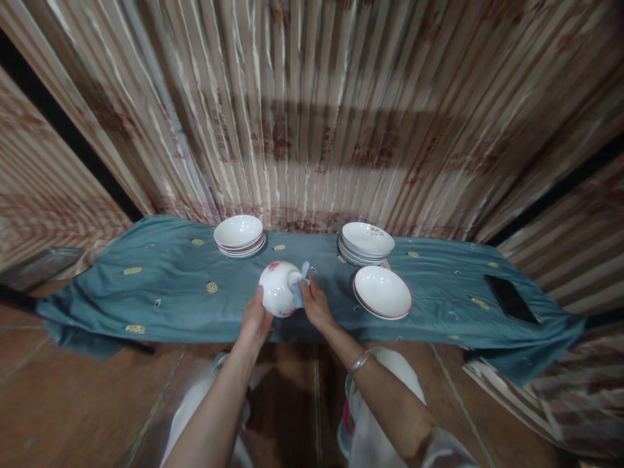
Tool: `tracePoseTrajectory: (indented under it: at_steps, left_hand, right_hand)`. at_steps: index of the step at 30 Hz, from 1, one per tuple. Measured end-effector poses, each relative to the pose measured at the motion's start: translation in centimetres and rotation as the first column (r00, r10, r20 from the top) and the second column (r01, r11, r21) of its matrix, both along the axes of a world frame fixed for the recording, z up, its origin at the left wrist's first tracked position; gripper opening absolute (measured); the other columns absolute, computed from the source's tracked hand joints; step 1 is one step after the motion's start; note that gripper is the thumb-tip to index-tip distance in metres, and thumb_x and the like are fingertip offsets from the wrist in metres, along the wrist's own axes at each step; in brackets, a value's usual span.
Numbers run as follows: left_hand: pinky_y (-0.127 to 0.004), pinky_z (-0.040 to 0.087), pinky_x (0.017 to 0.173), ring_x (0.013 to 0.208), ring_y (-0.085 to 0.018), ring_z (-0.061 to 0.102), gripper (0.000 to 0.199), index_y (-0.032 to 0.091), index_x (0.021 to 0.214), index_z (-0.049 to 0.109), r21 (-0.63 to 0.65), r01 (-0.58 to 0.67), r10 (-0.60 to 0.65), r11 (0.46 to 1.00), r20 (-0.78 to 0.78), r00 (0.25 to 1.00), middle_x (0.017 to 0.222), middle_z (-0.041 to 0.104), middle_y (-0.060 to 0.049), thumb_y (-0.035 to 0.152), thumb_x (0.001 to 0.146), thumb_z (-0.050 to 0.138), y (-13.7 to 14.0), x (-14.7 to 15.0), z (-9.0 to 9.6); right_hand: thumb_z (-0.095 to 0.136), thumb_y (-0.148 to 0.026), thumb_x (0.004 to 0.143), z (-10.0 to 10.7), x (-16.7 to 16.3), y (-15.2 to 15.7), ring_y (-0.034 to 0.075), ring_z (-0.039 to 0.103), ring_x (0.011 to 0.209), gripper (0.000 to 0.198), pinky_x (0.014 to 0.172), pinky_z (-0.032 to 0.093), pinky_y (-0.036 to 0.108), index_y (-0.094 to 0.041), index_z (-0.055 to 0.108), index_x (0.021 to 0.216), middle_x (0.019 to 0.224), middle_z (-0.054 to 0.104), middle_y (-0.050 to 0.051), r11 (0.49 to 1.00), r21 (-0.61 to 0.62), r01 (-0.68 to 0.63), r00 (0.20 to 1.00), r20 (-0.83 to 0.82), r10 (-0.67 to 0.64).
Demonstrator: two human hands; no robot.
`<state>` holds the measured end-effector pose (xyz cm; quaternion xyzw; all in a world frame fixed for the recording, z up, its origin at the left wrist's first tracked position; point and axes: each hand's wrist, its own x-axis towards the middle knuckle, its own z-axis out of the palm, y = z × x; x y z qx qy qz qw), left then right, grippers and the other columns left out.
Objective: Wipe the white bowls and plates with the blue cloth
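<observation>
My left hand (pixel 257 316) grips the rim of a white bowl (pixel 279 290) with red flower prints. The bowl is tilted, its outside and foot ring facing up and to the right. In my right hand (pixel 316 300) is a light blue cloth (pixel 300 292), pressed against the bowl near its foot. Behind the bowl to the left stands a stack of white bowls (pixel 239 232), some with red rims. On the right are a stack of white plates (pixel 367 239) with a flower print and, nearer, red-rimmed white dishes (pixel 383 292) stacked together.
A green-blue patterned cloth (pixel 185 305) covers the narrow table. A black phone (pixel 511 299) lies near its right end. Pleated curtains (pixel 312 130) hang right behind the table, and dark poles (pixel 73 130) slant at both sides. The floor (pixel 302 403) is tiled.
</observation>
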<state>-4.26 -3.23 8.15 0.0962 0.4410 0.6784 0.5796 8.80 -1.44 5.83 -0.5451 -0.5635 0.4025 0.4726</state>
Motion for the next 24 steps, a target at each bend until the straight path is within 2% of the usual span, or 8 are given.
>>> tracePoseTrajectory:
  at_steps: [4, 7, 9, 13, 19, 24]
  left_hand:
    - [-0.037, 0.052, 0.094, 0.109, -0.026, 0.065, 0.02, 0.013, 0.095, 0.067, -0.003, 0.015, -0.015, 1.0, 0.022, 1.0, 0.099, 0.074, -0.014, 0.027, 0.087, 0.056, 0.1, 0.1, 0.2]
    - [-0.038, 0.052, 0.094, 0.107, -0.026, 0.066, 0.018, 0.013, 0.092, 0.067, 0.006, 0.014, -0.015, 1.0, 0.03, 0.999, 0.097, 0.074, -0.014, 0.025, 0.087, 0.055, 0.2, 0.0, 0.0]
    - [-0.038, 0.053, 0.093, 0.105, -0.027, 0.066, 0.017, 0.013, 0.092, 0.067, 0.031, 0.026, -0.026, 0.999, 0.026, 0.999, 0.096, 0.074, -0.014, 0.025, 0.086, 0.057, 0.2, 0.0, -0.2]
    - [-0.039, 0.054, 0.089, 0.099, -0.027, 0.068, 0.018, 0.013, 0.093, 0.067, 0.076, 0.049, -0.05, 0.996, 0.008, 0.999, 0.093, 0.074, -0.013, 0.027, 0.082, 0.063, 0.2, -0.1, -0.6]
    - [-0.036, 0.056, 0.085, 0.086, -0.023, 0.071, 0.018, 0.012, 0.097, 0.066, 0.022, 0.0, 0.0, 1.0, 0.022, 1.0, 0.086, 0.075, -0.011, 0.023, 0.086, 0.056, 0.2, -0.1, -0.6]
    - [-0.037, 0.056, 0.084, 0.09, -0.025, 0.07, 0.023, 0.009, 0.101, 0.065, 0.053, -0.007, 0.005, 0.999, 0.05, 0.999, 0.083, 0.075, -0.012, 0.024, 0.084, 0.059, 0.4, -0.1, -0.8]
  right_hand:
    - [0.032, -0.05, 0.095, 0.1, -0.4, -1.7, 0.023, 0.028, 0.143, 0.058, 0.119, 0.02, 0.043, -0.017, 0.042, 0.142, 0.153, 0.035, 0.012, 0.964, 0.24, -0.117, 0.973, 0.223, 0.062]
    - [0.031, -0.045, 0.097, 0.2, -0.3, -2.2, 0.025, 0.019, 0.146, 0.057, 0.12, 0.017, 0.046, -0.013, 0.041, 0.143, 0.156, 0.026, 0.014, 0.923, 0.315, -0.222, 0.914, 0.398, 0.084]
    - [0.032, -0.044, 0.097, 0.4, -0.1, -2.0, 0.026, 0.017, 0.147, 0.056, 0.12, 0.018, 0.047, -0.015, 0.039, 0.144, 0.157, 0.025, 0.013, 0.907, 0.334, -0.258, 0.886, 0.456, 0.084]
    - [0.034, -0.043, 0.097, 0.8, 0.8, -1.2, 0.028, 0.022, 0.145, 0.055, 0.119, 0.02, 0.05, -0.016, 0.041, 0.144, 0.155, 0.03, 0.013, 0.901, 0.337, -0.272, 0.865, 0.496, 0.076]
    - [0.036, -0.034, 0.096, 1.3, 1.6, -1.7, 0.026, 0.033, 0.141, 0.044, 0.118, 0.026, 0.047, -0.013, 0.056, 0.13, 0.147, 0.042, 0.015, 0.903, 0.342, -0.258, 0.862, 0.505, 0.055]
    - [0.038, -0.03, 0.096, 0.7, 1.6, -2.4, 0.023, 0.04, 0.136, 0.037, 0.116, 0.031, 0.044, -0.017, 0.062, 0.122, 0.144, 0.048, 0.012, 0.869, 0.392, -0.302, 0.878, 0.469, 0.094]
